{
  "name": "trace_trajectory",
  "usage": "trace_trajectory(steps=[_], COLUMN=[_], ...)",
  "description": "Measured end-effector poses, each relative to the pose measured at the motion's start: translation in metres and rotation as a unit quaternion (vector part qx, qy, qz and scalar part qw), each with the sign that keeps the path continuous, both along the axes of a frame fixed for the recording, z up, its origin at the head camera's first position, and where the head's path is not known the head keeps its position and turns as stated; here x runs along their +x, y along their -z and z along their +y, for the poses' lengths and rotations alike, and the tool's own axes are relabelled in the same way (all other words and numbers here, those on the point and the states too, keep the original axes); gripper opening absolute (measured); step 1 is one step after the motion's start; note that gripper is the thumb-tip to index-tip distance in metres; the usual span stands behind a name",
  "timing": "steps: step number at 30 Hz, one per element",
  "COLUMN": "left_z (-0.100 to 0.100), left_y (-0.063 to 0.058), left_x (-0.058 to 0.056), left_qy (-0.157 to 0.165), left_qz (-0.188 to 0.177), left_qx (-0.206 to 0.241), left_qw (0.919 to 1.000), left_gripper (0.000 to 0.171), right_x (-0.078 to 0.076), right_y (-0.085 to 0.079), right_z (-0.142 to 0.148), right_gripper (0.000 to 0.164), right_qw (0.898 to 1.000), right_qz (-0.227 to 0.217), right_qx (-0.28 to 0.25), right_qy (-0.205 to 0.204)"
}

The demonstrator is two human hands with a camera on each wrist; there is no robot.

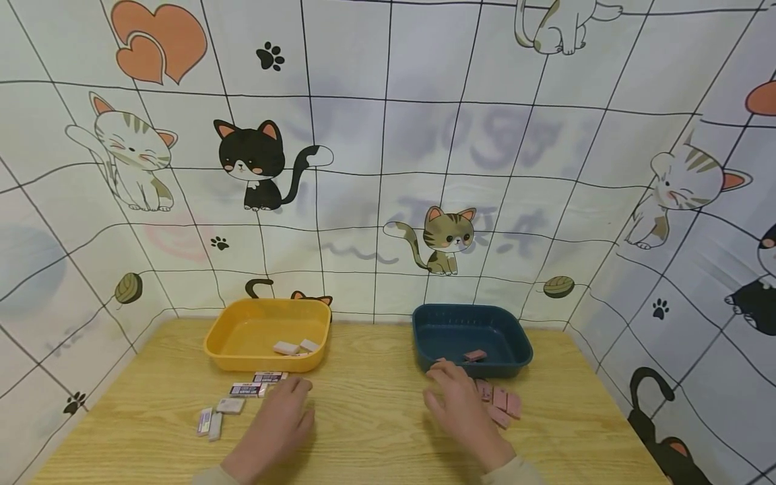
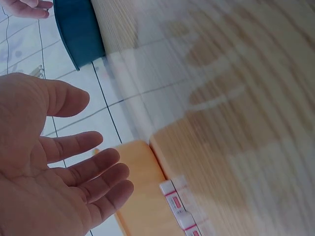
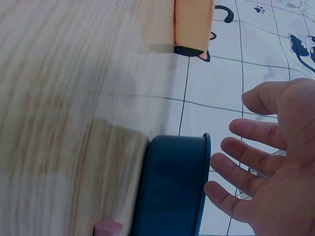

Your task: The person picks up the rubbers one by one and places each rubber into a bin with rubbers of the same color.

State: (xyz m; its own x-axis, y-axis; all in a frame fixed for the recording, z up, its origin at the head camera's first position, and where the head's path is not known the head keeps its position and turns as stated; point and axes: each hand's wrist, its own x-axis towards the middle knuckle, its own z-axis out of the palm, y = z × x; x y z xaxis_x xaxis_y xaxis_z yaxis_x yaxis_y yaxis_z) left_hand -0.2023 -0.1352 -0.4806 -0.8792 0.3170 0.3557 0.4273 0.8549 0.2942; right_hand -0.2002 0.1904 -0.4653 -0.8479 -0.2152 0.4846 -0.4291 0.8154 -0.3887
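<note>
My left hand [image 1: 275, 421] hovers over the table beside several white erasers, some in printed sleeves [image 1: 247, 389], in front of the yellow tub [image 1: 242, 330]. In the left wrist view its palm [image 2: 29, 187] holds nothing and the fingers are loosely extended. Near the front rim of the dark blue tub [image 1: 473, 320], my right hand [image 1: 463, 411] hangs with relaxed, spread fingers. The right wrist view shows nothing in that hand [image 3: 280, 167]. Several pink erasers [image 1: 500, 396] lie just to its right. One pink eraser [image 1: 475, 355] is inside the blue tub; white erasers [image 1: 286, 347] lie in the yellow one.
Both tubs stand at the back of the wooden table [image 1: 370, 404], with a gap between them. Behind and at the sides hangs a white grid-patterned sheet [image 1: 351, 148] printed with cats.
</note>
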Motion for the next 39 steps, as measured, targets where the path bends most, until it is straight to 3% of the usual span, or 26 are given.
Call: trace_trajectory(steps=[8, 17, 21, 31, 39], left_z=[-0.013, -0.027, -0.031, -0.037, -0.039], left_y=[0.006, 0.011, 0.011, 0.011, 0.014], left_x=[-0.006, -0.012, -0.015, -0.021, -0.028], left_qy=[-0.022, -0.054, -0.067, -0.118, -0.127], left_qz=[0.042, 0.029, 0.029, -0.022, -0.024], left_qx=[-0.014, -0.025, -0.026, -0.033, -0.031], left_qw=[0.9988, 0.9978, 0.997, 0.9923, 0.9911], left_gripper=[0.031, 0.037, 0.03, 0.031, 0.025], right_x=[0.005, 0.01, 0.012, 0.014, 0.017], right_y=[0.0, 0.003, 0.004, 0.006, 0.005], right_z=[-0.009, -0.018, -0.021, -0.026, -0.03], right_gripper=[0.015, 0.016, 0.016, 0.016, 0.015], right_qw=[1.0, 0.999, 0.999, 0.998, 0.998], right_qz=[-0.02, -0.006, -0.002, -0.002, -0.015], right_qx=[-0.004, 0.004, 0.007, 0.008, 0.008], right_qy=[-0.015, -0.033, -0.043, -0.057, -0.064])
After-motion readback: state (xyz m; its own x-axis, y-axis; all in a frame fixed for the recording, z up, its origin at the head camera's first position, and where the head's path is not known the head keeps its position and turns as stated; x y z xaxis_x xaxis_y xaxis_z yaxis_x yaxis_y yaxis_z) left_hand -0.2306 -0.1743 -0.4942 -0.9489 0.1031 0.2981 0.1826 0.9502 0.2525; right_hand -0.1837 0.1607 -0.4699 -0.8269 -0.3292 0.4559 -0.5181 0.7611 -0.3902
